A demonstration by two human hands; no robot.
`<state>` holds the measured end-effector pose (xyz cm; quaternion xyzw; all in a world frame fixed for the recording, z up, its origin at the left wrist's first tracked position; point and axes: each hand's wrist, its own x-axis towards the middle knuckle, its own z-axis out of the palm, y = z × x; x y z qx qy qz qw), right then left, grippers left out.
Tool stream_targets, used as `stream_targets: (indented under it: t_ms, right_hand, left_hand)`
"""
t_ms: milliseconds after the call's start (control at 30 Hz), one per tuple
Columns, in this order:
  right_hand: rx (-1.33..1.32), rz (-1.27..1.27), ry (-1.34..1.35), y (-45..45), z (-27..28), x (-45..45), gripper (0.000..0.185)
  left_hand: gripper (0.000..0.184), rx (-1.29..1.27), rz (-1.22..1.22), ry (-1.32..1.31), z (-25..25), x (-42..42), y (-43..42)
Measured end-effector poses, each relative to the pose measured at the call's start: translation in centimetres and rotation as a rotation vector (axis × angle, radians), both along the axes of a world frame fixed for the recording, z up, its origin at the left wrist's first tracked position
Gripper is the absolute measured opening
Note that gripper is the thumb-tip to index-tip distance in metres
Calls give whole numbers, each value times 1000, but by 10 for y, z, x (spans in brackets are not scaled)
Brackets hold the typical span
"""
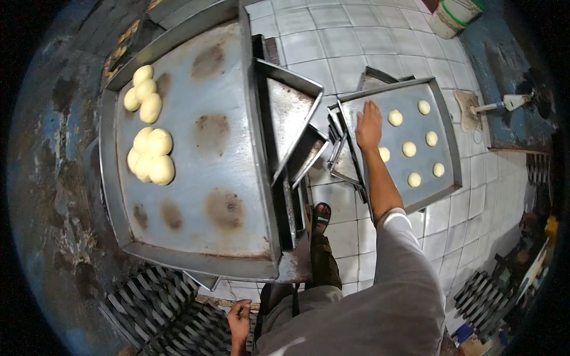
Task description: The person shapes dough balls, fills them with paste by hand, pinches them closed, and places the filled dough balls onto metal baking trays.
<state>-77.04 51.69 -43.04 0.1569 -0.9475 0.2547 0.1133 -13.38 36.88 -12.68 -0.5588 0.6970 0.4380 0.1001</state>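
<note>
Pale-yellow dough balls (409, 149), seven of them visible, sit spaced apart on a metal tray (415, 130) at the right of the frame. Your right hand (369, 126) reaches palm down over that tray's left side, fingers nearly straight; whether anything lies beneath it, you cannot tell. Your left hand (238, 320) hangs at the bottom, left of centre, fingers loosely curled, with nothing visible in its hold. Upper left, two dough clumps (151, 108) rest on a larger tray (190, 172).
</note>
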Motion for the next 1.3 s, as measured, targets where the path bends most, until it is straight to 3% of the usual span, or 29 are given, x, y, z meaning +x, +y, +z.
stream_targets:
  t_ms: [100,167,200,233,267,300,333,367,400,433,467,567,600,633,667,700,733,800,900,967,1033,1067,1100,1133,1200,1233,1300]
  right_hand:
    - [131,-27,-105,-2,-12,-1,55]
    - [198,-17,-144,-1,2,0,56]
    - [234,-18,-139,1,12,4,54]
    - [238,-43,-106,2,10,2,52]
    - [242,-74,-72,3,11,1,51]
    - [186,-34,-22,8,29,0,47]
    - [131,-1,30,13,57,-1,44]
    - [121,20,57,9,99,6,44]
    - [-150,-79,7,0,157,25,38]
    - [-417,-180,-52,-9,212,44,33]
    - [-422,-173,-29,-23,262,59,33]
    - [-701,45,182,-66,388,126,21]
    - [-719,183,241,-88,422,151,18]
    - [-656,308,175,-108,450,176,17]
    - [-590,437,104,-128,469,200,17]
    - [-509,543,56,-150,479,220,17]
    - [-426,644,4,-170,485,237,17]
    - [-256,725,-20,-207,477,266,19]
    - [23,710,74,-252,458,286,25]
    - [185,680,175,-277,431,292,29]
    - [337,606,274,-296,402,282,30]
    - [320,578,264,-303,402,289,25]
    - [324,544,296,-307,398,288,22]
    - [352,521,263,-311,404,297,34]
    - [357,494,314,-310,391,289,35]
    - [373,487,315,-309,390,288,35]
    - [299,508,140,-303,395,284,32]
  left_hand:
    - [21,-55,69,-130,-8,95,4]
    - [22,46,308,44,-30,187,7]
    - [23,261,628,380,-46,238,13]
    - [24,585,1091,821,-57,278,17]
    - [26,826,1575,1095,-64,310,25]
    - [22,362,850,779,-70,324,30]
    - [31,294,790,470,-65,319,31]
    - [29,329,899,667,-58,311,30]
    - [28,369,998,864,-54,307,30]
    - [28,492,1059,1131,-85,333,25]
    - [23,7,686,542,-68,299,22]
    - [18,-133,538,424,-75,274,-31]
    - [18,-298,357,369,-87,268,-57]
    - [24,-288,494,219,-78,243,-84]
    - [30,-274,493,255,-103,246,-118]
    - [34,-412,387,210,-89,222,-149]
    - [21,-361,387,270,-74,200,-180]
    - [18,-252,498,584,-71,170,-234]
    - [18,-298,408,730,-101,163,-320]
    - [18,-67,401,869,-157,184,-387]
    - [24,11,641,890,-136,156,-426]
    - [32,66,751,813,-90,130,-438]
    - [37,129,839,866,-84,113,-456]
    - [42,197,916,924,-81,100,-481]
    - [49,421,1229,1191,-102,79,-534]
    - [49,440,1230,1186,-91,73,-549]
    - [48,370,1565,1040,-57,65,-561]
